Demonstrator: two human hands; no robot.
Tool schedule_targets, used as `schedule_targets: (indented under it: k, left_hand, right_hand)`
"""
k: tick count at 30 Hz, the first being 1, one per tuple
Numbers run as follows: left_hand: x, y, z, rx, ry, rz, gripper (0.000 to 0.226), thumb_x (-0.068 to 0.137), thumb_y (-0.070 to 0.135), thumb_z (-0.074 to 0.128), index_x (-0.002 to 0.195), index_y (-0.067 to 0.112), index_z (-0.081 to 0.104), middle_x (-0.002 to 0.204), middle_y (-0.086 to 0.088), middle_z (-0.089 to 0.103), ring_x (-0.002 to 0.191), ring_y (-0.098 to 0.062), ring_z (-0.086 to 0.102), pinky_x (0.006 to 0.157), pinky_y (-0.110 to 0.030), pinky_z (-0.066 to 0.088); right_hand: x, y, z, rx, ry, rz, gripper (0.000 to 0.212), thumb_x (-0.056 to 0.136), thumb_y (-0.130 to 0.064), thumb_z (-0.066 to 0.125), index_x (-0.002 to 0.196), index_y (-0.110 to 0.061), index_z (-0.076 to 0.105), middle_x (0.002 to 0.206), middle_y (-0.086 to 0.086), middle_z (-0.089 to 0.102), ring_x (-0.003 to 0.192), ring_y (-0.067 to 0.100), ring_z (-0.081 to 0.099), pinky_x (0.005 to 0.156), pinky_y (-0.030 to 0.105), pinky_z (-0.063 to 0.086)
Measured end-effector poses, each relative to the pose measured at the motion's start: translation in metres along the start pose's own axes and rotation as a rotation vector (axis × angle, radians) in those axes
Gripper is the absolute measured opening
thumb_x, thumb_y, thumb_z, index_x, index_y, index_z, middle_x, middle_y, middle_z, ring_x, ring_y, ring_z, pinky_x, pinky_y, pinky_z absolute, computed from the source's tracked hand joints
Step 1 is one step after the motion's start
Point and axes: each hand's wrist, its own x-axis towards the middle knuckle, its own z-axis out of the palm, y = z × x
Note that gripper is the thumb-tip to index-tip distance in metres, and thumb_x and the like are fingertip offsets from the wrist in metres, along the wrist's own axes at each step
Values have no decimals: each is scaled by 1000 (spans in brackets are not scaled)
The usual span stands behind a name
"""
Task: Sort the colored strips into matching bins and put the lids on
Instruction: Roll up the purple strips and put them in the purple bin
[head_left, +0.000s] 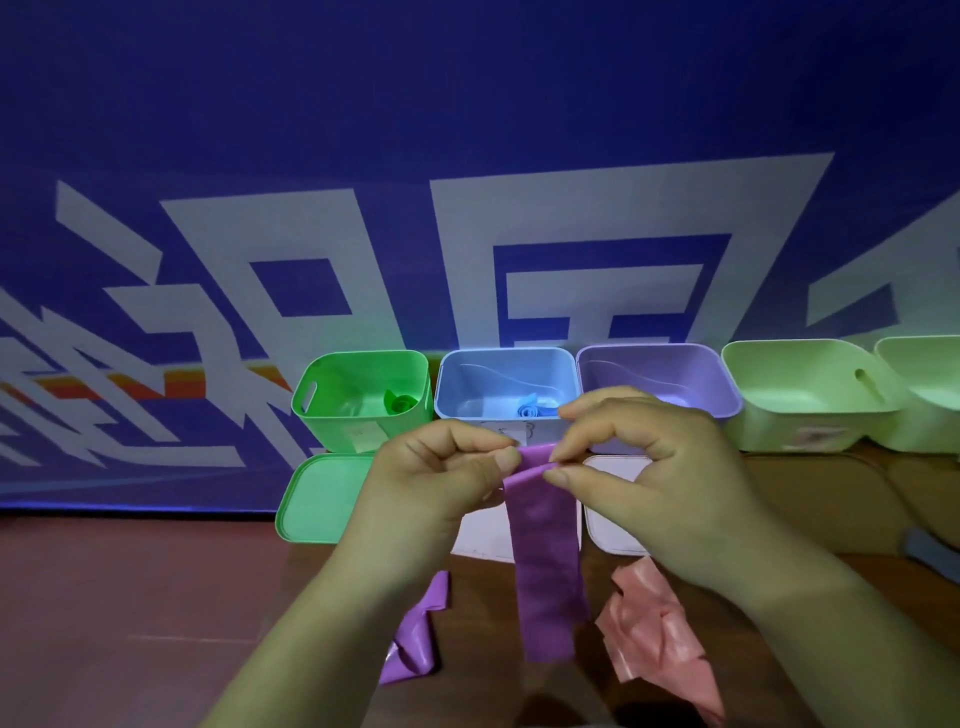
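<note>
Both hands hold up a purple strip (546, 561) by its top end; it hangs down over the table. My left hand (436, 483) pinches the top from the left, my right hand (644, 467) pinches it from the right. Behind them stand a green bin (317, 402) holding a rolled green strip (400, 402), a blue bin (452, 384) holding a rolled blue strip (532, 408), and a purple bin (717, 395). A second purple strip (415, 639) lies crumpled at the lower left, a pink strip (660, 634) at the lower right.
A green lid (317, 499) lies in front of the green bin. Two pale lids (480, 535) (610, 525) lie partly hidden behind my hands. Two light green bins (810, 395) (930, 384) stand at the right. A blue banner with white shapes hangs behind.
</note>
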Motion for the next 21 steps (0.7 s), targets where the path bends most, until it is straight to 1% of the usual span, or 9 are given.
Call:
schedule_targets:
  k: [2, 4, 8, 10, 12, 13, 15, 17, 21]
  left_hand:
    - [-1, 0, 4, -11, 0, 1, 9, 63, 18, 78, 72, 16, 77, 74, -12, 73, 71, -22, 66, 67, -29, 56]
    - [-2, -2, 8, -20, 0, -2, 11, 63, 18, 78, 73, 14, 77, 77, -15, 73, 73, -25, 67, 71, -34, 58]
    - [-5, -4, 16, -55, 10, -23, 8, 69, 12, 74, 76, 10, 76, 77, -17, 73, 72, -25, 69, 74, -38, 59]
    - [-6, -3, 20, -57, 12, -26, 5, 77, 5, 70, 77, 8, 74, 76, -15, 74, 72, -24, 70, 73, -35, 61]
    - [-6, -3, 22, -39, 17, -21, 16, 83, -2, 66, 76, 10, 75, 75, -14, 74, 71, -21, 71, 70, -31, 61]
    - [-6, -3, 23, -26, 19, -16, 20, 85, -2, 65, 74, 11, 76, 75, -13, 74, 71, -21, 71, 71, -32, 62]
    - [-6, -2, 23, -2, 14, -4, 22, 85, -2, 65, 74, 14, 77, 76, -13, 74, 73, -21, 70, 75, -36, 60]
    - [-7, -3, 25, 18, 14, 8, 20, 84, 1, 67, 75, 15, 78, 77, -12, 74, 74, -21, 69, 76, -36, 59]
    - [-8, -5, 25, 25, -12, 22, 6, 78, 14, 77, 80, 19, 79, 78, -8, 75, 74, -17, 69, 77, -33, 59]
  right_hand:
    - [-2, 1, -2, 25, -3, 28, 23, 75, -19, 84, 83, -34, 70, 95, -18, 71, 98, 6, 66, 85, 20, 50]
    - [-4, 2, -4, 43, 1, 49, 22, 75, -19, 84, 84, -34, 70, 90, -17, 72, 93, 9, 68, 82, 21, 53]
    - [-8, 6, -3, 144, 56, 103, 23, 74, -11, 84, 78, -29, 72, 83, -14, 72, 85, 9, 70, 77, 16, 53]
    - [-9, 7, -3, 179, 79, 114, 24, 73, -7, 84, 76, -28, 72, 80, -12, 72, 81, 10, 71, 75, 15, 53]
    - [-9, 9, -3, 189, 90, 124, 24, 74, -7, 84, 76, -27, 72, 80, -11, 72, 79, 10, 71, 75, 16, 54]
    - [-9, 11, -4, 190, 89, 127, 23, 74, -7, 84, 77, -27, 72, 80, -11, 72, 80, 11, 71, 75, 17, 55]
    - [-9, 13, -5, 193, 84, 132, 23, 74, -7, 83, 79, -26, 71, 81, -11, 72, 81, 12, 72, 76, 21, 56]
    - [-10, 15, -5, 195, 92, 138, 24, 75, -7, 83, 81, -27, 71, 81, -11, 72, 81, 13, 72, 76, 22, 57]
    - [-10, 20, -4, 169, 109, 122, 24, 76, -8, 82, 82, -27, 69, 81, -12, 72, 81, 13, 71, 76, 21, 56]
